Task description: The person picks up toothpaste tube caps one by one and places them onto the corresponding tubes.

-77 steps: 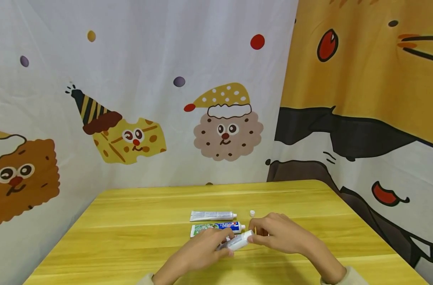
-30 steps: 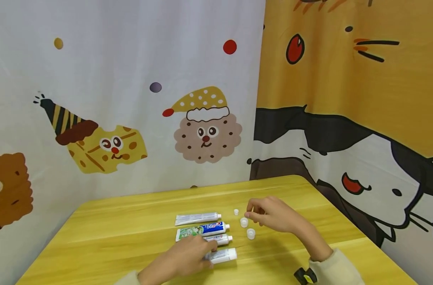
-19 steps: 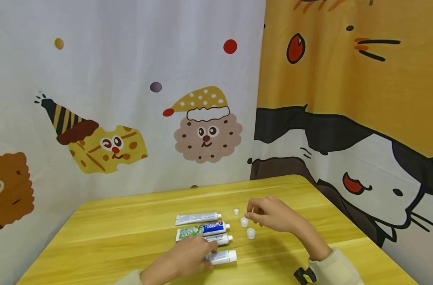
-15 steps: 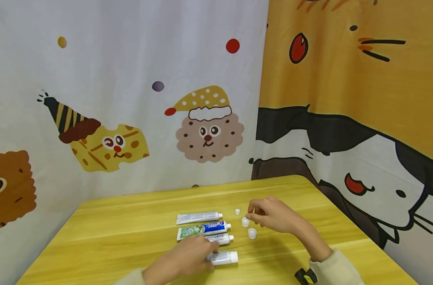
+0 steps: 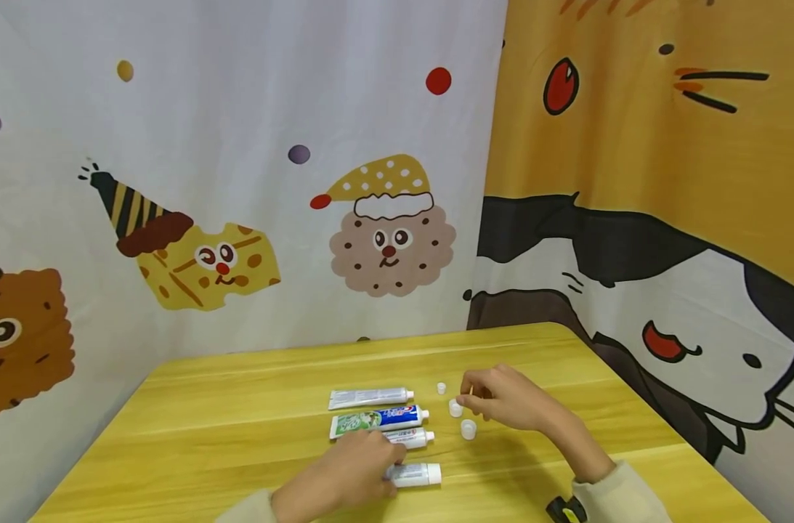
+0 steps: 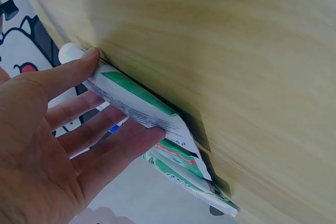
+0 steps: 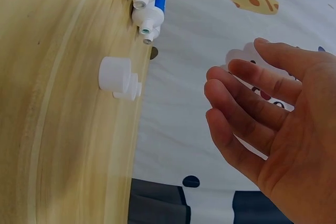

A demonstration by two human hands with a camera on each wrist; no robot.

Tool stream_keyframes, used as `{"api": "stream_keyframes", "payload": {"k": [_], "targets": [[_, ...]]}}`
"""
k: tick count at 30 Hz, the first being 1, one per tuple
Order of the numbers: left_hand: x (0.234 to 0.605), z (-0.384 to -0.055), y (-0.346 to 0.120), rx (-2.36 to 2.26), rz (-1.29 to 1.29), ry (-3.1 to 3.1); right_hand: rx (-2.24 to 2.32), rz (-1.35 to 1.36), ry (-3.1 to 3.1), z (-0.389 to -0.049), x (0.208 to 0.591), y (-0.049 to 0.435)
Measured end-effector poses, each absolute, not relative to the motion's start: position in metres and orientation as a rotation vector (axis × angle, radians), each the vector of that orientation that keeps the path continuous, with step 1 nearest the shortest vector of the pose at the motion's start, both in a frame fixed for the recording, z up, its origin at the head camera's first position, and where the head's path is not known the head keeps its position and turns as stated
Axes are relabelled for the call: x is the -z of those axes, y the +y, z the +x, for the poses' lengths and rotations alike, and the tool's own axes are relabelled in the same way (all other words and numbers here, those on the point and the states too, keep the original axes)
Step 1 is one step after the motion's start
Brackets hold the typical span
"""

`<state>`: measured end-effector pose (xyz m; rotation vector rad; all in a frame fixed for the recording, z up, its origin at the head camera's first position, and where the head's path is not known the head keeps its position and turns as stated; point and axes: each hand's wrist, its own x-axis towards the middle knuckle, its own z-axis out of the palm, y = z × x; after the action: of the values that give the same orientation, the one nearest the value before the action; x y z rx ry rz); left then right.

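In the head view my left hand [image 5: 344,468] holds the nearest toothpaste tube [image 5: 412,476], which lies low at the table with its white cap on. The left wrist view shows its green-and-white side, thumb on one side and fingers on the other. Beyond it lie a white toothpaste tube [image 5: 411,438], partly hidden by my hand, a blue-and-green one [image 5: 378,420] and a silver one [image 5: 370,397], all with bare nozzles. My right hand [image 5: 504,396] hovers by three loose caps, the large cap [image 5: 468,429], the middle cap [image 5: 456,408] and the small cap [image 5: 441,388]. Its relaxed fingers [image 7: 236,124] hold nothing.
The yellow wood-grain table [image 5: 240,407] carries everything. Behind it hangs a white cartoon curtain [image 5: 253,145], with a yellow cat-print curtain [image 5: 619,160] at the right. A dark strap piece [image 5: 565,510] sits by my right sleeve.
The nearest tube, earlier held up between both hands, is lowered to the table. My right hand has left its cap end; two more loose caps are visible. Over the last second both hands stay nearly still.
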<state>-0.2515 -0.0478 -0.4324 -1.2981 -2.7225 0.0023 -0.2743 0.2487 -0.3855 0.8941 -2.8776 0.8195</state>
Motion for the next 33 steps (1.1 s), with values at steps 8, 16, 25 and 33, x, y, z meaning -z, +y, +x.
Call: {"api": "stream_keyframes", "payload": {"k": [8, 16, 25, 33], "targets": [[0.433, -0.25, -0.045, -0.038, -1.264, -2.745, -0.81, 0.877, -2.896, -0.275, 0.387, 0.248], [0.428, -0.247, -0.045, -0.011, -1.221, -2.751, -0.82, 0.889, -2.891, -0.276, 0.389, 0.249], [0.406, -0.26, -0.057, 0.212, -1.128, -2.702, -0.792, 0.895, -2.863, -0.278, 0.391, 0.246], [0.411, -0.282, -0.071, 0.526, -1.045, -2.798, -0.668, 0.795, -2.823, -0.282, 0.4, 0.241]]}}
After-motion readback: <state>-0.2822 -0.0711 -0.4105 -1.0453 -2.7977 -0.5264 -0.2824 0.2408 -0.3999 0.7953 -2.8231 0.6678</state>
